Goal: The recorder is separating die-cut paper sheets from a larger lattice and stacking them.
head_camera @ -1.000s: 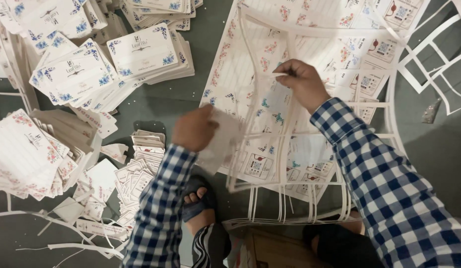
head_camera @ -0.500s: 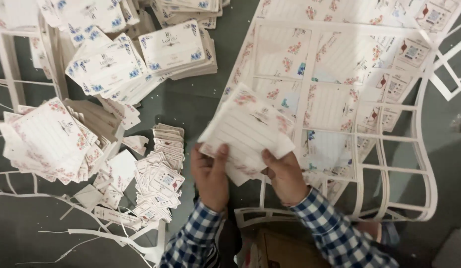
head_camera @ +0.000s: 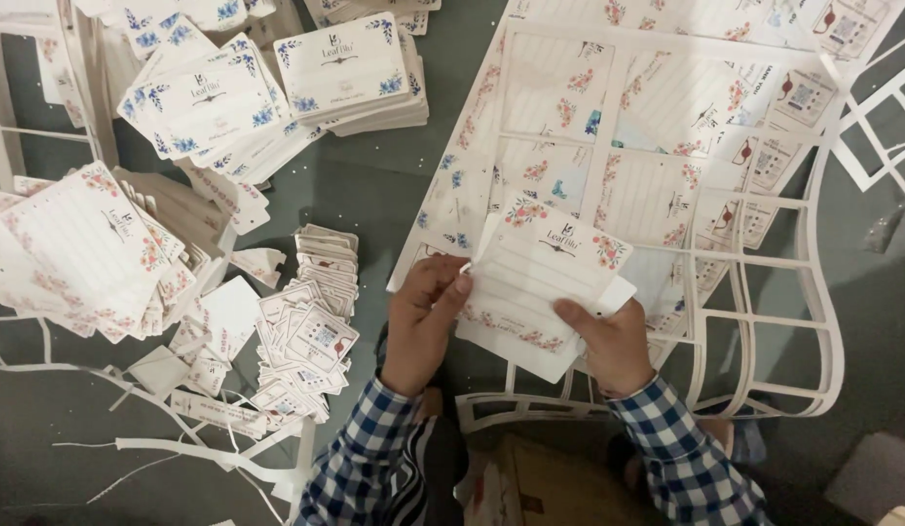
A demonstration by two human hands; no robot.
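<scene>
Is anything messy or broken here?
Yes. Thin white paper strips lie tangled on the floor at lower left, and the small tag stack beside them has slumped sideways. The cards held by the left hand and right hand look undamaged.

Right hand [head_camera: 616,343] left die-cut sheet [head_camera: 657,156], joined left hand [head_camera: 423,317] on floral cards [head_camera: 540,278].

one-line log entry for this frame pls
left hand: holds floral card | right hand: holds same card | below: die-cut sheet
</scene>
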